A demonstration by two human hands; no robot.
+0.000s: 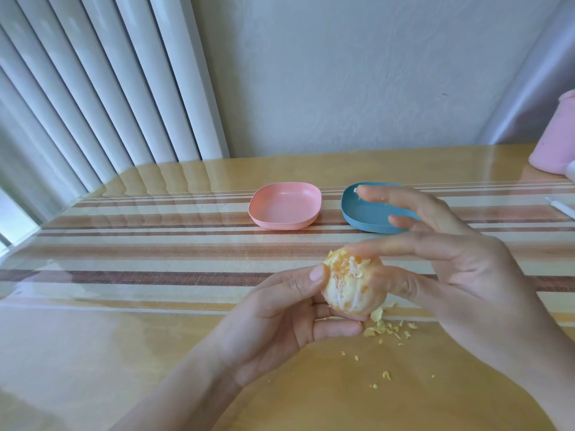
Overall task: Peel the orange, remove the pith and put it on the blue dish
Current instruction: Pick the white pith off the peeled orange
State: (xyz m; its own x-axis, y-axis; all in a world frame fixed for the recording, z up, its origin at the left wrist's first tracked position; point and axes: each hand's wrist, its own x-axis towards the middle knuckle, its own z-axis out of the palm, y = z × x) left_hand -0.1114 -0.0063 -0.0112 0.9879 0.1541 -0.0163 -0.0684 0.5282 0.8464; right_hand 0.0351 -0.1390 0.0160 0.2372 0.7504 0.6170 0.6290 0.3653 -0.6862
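Observation:
The peeled orange (351, 287), pale with white pith strands on its surface, is held above the table near the front middle. My left hand (280, 318) grips it from below and the left, thumb on its upper left side. My right hand (451, 272) pinches at the orange's top right with thumb and forefinger, the other fingers spread out above. The blue dish (361, 213) stands behind, partly hidden by my right fingers; what shows of it holds nothing.
A pink dish (284, 205) sits left of the blue one on a striped runner. Pith and peel scraps (389, 328) lie on the wooden table under the orange. A pink container (553, 141) stands at the far right edge. A radiator lines the left wall.

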